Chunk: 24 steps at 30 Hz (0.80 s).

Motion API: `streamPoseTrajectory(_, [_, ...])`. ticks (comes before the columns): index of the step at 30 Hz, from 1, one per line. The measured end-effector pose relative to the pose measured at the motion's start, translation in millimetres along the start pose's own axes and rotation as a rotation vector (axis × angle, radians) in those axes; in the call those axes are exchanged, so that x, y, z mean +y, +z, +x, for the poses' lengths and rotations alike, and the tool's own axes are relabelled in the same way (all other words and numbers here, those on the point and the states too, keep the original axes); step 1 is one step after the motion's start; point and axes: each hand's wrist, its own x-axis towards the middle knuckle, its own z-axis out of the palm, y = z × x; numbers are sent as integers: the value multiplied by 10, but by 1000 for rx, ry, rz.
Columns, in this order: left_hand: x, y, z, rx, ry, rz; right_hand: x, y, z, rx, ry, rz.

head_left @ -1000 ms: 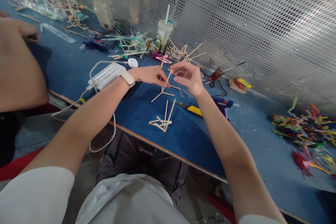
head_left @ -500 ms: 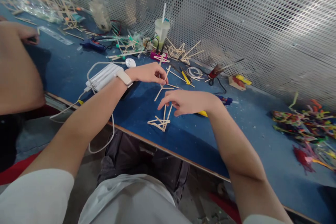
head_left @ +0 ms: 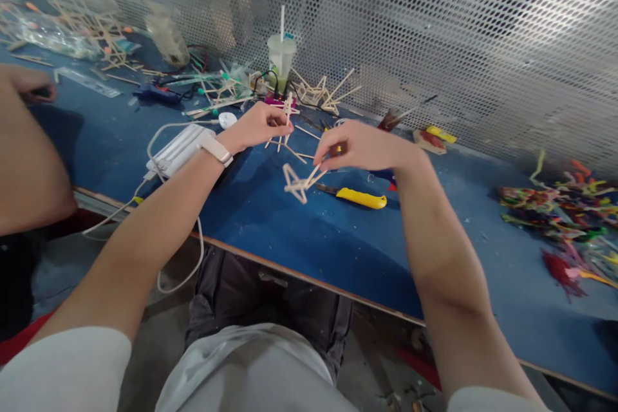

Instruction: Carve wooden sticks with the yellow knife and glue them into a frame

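Note:
My left hand point(head_left: 261, 126) is closed in a pinch on a small frame of thin wooden sticks point(head_left: 288, 105), which stands up past the fingertips; part of it is hidden behind the fingers. To its right, my right hand point(head_left: 350, 143) grips another wooden stick frame point(head_left: 295, 185) by its two long sticks. That frame is tilted above the table, its crossed end pointing left and slightly blurred. Just below the right hand lies a yellow utility knife point(head_left: 362, 198), blade toward the left. Loose sticks point(head_left: 295, 153) are on the table between the hands.
A lidded cup with a straw point(head_left: 280, 55) stands by the perforated metal screen point(head_left: 386, 32). A white power strip point(head_left: 181, 148) with cables is at left, near a blue glue gun point(head_left: 161, 93). Colourful pipe cleaners point(head_left: 555, 212) are piled right. Another person's arm point(head_left: 29, 148) rests at far left.
My right hand has taken hold of the stick frame that stood near the front edge and lifted it, uncovering the yellow knife. My left hand has raised and turned its stick piece. The view has shifted slightly.

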Motion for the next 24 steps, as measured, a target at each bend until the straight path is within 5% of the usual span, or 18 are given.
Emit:
streamPoseTrajectory(4, [4,17,-7,26,-45,12,476,-305,-223,401,285,-93])
streamPoseTrajectory(7, [8,33,-12,34,-36,-20,844,-289,-209,828,470,-223])
streamPoseTrajectory(8, [11,37,-15,30,-22,-36,930,-256,-189,854,488,-234])
streamPoseTrajectory(12, [46,41,-37,-4,2,-32,1001,-168,-193,664,485,-286])
streamPoseTrajectory(18, [167,98,-70,-56,15,13,688,-218,-300,3,439,-205])
streamPoseTrajectory(24, [234,233,-62,-25,14,24,585,-249,-327,22,400,-312])
